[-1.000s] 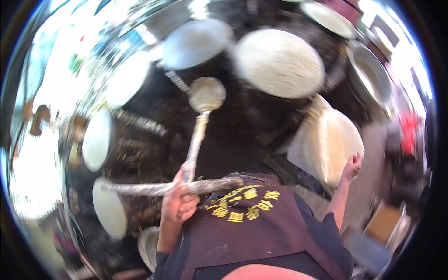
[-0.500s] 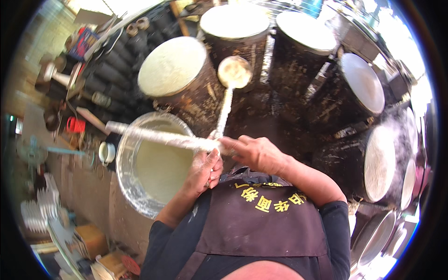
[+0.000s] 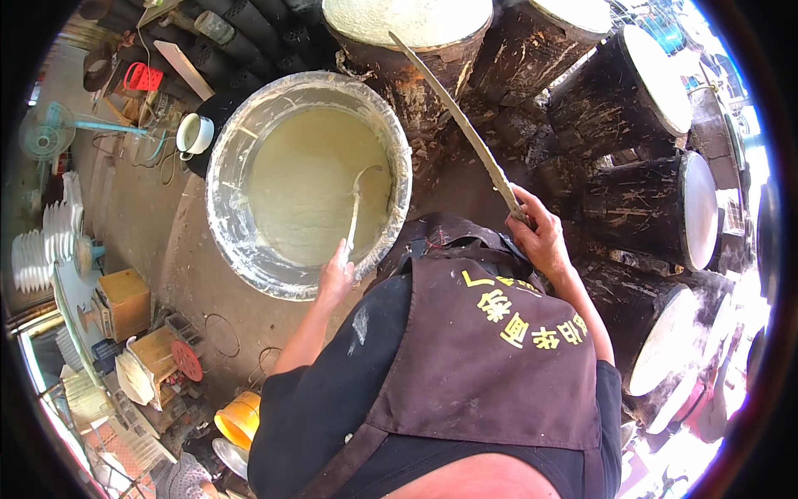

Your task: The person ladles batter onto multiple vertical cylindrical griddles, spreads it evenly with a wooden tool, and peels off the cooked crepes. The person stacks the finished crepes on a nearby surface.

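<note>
My left hand (image 3: 336, 274) grips the handle of a long ladle (image 3: 356, 208) whose bowl dips into pale batter in a large round metal basin (image 3: 229, 241) in front of me. My right hand (image 3: 540, 233) holds a long flat wooden stick (image 3: 453, 108) that slants up toward a dark drum topped with a white sheet (image 3: 407, 21). A dark brown apron with yellow print (image 3: 499, 358) covers my chest.
Several dark round drums with white round tops (image 3: 694, 208) ring my right side. On the left are a white cup (image 3: 195, 133), a small fan (image 3: 46, 137), stacked white plates (image 3: 33, 258), wooden boxes (image 3: 125, 303) and a yellow bucket (image 3: 237, 416).
I have turned left toward the basin. The ladle has gone from held up over the drums down into the batter, and the stick has passed to my right hand alone.
</note>
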`<state>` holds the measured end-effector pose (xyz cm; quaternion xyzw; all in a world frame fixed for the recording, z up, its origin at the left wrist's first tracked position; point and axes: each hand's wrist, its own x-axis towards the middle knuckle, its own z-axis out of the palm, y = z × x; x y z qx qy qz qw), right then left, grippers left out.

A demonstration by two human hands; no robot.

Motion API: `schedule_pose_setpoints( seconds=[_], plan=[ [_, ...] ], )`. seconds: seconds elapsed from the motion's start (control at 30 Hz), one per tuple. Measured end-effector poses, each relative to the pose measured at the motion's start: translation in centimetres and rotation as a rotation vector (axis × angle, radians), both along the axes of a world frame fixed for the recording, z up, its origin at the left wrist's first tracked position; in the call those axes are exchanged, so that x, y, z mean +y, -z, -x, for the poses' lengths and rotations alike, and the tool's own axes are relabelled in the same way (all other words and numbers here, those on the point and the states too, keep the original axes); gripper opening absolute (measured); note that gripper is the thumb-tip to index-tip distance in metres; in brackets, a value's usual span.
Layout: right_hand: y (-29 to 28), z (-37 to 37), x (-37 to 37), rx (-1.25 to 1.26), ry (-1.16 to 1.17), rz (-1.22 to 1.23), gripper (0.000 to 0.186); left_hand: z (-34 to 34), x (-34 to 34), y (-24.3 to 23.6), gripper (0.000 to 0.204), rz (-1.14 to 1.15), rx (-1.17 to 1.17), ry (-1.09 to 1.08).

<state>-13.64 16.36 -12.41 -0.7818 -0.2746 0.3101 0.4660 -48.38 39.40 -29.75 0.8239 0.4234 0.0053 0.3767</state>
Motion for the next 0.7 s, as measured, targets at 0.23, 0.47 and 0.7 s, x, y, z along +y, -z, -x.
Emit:
schedule_pose_setpoints(
  seconds=[0.23, 0.47, 0.7],
  plan=[
    [0.9, -0.1, -0.2, -0.131, -0.162, 0.055, 0.05, 5.8, -1.1, 1.3, 0.063, 0.008, -0.057, 0.184],
    [0.8, 1.2, 1.6, -0.068, -0.177, 0.13, 0.05, -0.8, 8.0, -2.4, 0.061, -0.173, 0.146, 0.214],
    [4.4, 1.0, -2.3, -0.116, -0.32, 0.164, 0.048, -3.9, -0.7, -4.0, 0.046, 1.357, -0.243, -0.576]
  ],
)
